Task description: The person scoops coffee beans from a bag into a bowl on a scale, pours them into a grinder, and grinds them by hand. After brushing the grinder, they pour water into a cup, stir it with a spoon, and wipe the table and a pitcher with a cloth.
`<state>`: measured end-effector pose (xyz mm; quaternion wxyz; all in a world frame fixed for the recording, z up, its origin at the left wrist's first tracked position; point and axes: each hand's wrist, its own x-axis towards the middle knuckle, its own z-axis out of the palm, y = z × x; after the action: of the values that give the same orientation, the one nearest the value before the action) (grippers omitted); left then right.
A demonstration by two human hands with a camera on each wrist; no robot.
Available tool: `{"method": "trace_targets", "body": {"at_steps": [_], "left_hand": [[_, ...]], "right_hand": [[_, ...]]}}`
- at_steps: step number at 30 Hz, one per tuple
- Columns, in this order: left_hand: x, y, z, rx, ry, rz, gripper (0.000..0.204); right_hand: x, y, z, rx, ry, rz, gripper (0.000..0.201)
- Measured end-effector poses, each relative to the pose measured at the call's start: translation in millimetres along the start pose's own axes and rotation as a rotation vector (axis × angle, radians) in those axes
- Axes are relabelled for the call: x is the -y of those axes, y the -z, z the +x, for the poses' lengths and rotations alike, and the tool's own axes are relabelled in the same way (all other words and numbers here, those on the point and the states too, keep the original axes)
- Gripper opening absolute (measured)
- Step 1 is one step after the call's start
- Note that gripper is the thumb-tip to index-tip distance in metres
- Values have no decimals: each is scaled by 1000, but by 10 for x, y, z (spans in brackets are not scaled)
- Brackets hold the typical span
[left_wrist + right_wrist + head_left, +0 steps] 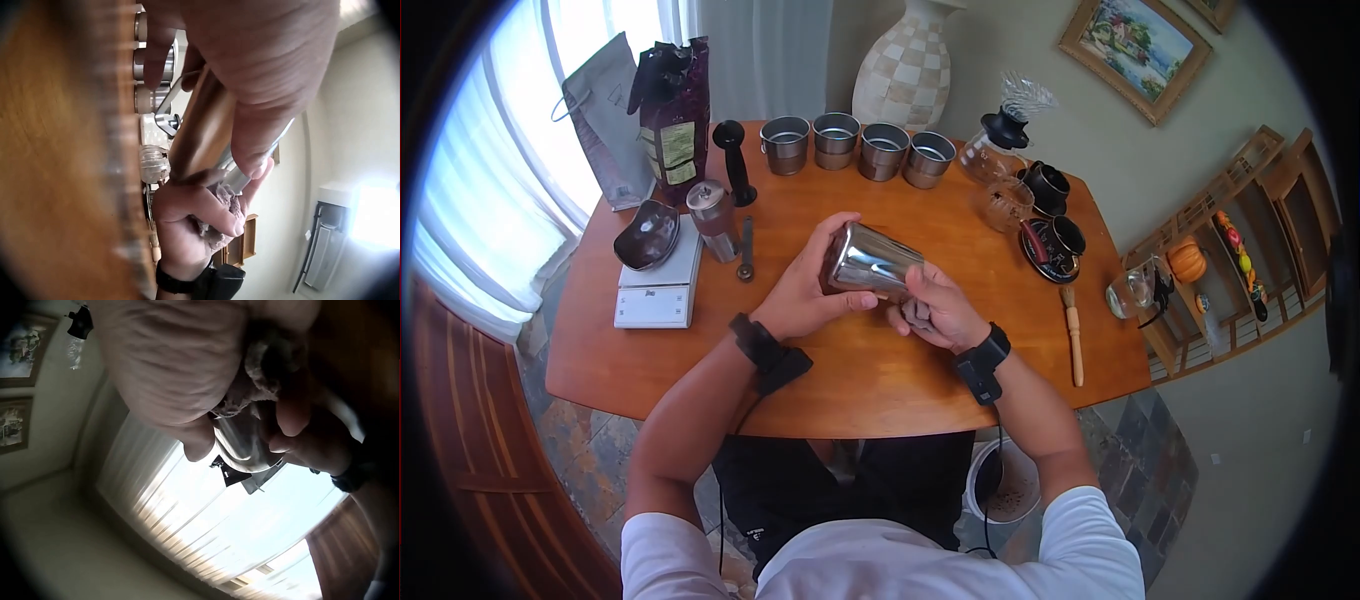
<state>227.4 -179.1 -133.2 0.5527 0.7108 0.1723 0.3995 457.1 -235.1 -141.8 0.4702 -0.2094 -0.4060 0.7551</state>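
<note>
A shiny steel cup point(878, 262) lies tilted on its side in the air over the table's middle. My left hand point(800, 295) grips it round the body, thumb along the near side. A bent wire handle point(167, 119) juts from the cup in the left wrist view. At the cup's right end, my right hand point(948, 312) holds a crumpled grey cloth point(917, 314) between thumb and fingers. The cloth point(215, 240) bunches right at the cup's rim, and the right thumb overlaps the cup. In the right wrist view, the palm covers part of the cloth.
Several steel cups point(884, 150) line the wooden table's point(800, 385) back edge. Left stand a white scale point(654, 308) bearing a dark dish point(647, 236), a hand grinder point(713, 222) and bags point(672, 140). Right are a glass server point(1006, 205), black cups point(1063, 236) and a brush point(1073, 335).
</note>
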Motion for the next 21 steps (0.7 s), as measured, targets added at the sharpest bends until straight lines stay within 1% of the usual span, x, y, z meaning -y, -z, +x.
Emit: {"method": "trace_targets", "body": {"at_steps": [1,2,4,5,6,7,8,9,10,12,14,16,17,18,19,20,21], "left_hand": [[3,4,-3,1,0,-2,95],[8,18,-11,-30,28,-11,91],[39,26,-22,-57,56,-20,88],[69,17,-33,-87,93,-90,81],[85,17,-44,-118,131,-159,74],[86,36,-46,-119,131,-158,74],[59,57,-31,-148,224,-115,67],[41,73,-16,-177,317,-72,61],[32,82,-2,-179,316,-71,61],[11,91,25,-245,376,-104,54],[9,70,20,-256,341,-79,53],[59,72,15,-268,307,-57,53],[117,82,21,-269,222,-26,52],[141,89,30,-267,137,6,52],[146,91,37,-264,137,8,52],[137,90,46,-290,103,19,52],[127,89,54,-318,67,29,52]], "right_hand": [[-30,8,6,46,49,-113,58],[-51,-23,25,45,49,-114,58],[-69,-107,63,61,255,-734,59],[-45,-125,51,60,256,-733,59],[-12,-136,36,53,226,-1104,56],[8,-142,32,45,189,-1474,53],[-29,-105,58,46,190,-1474,53],[-103,-34,104,39,360,-1675,49],[-169,19,140,30,538,-1869,44],[-239,18,173,6,559,-1824,41],[-213,-52,164,-15,580,-1781,37],[-76,-209,98,-45,39,-1381,34],[-54,-144,65,-45,38,-1381,34],[-27,-46,39,-40,-90,-831,35],[-11,21,29,-32,-202,-277,37],[13,3,36,-31,-199,-277,37],[46,-29,48,-10,-141,-143,39]]}}
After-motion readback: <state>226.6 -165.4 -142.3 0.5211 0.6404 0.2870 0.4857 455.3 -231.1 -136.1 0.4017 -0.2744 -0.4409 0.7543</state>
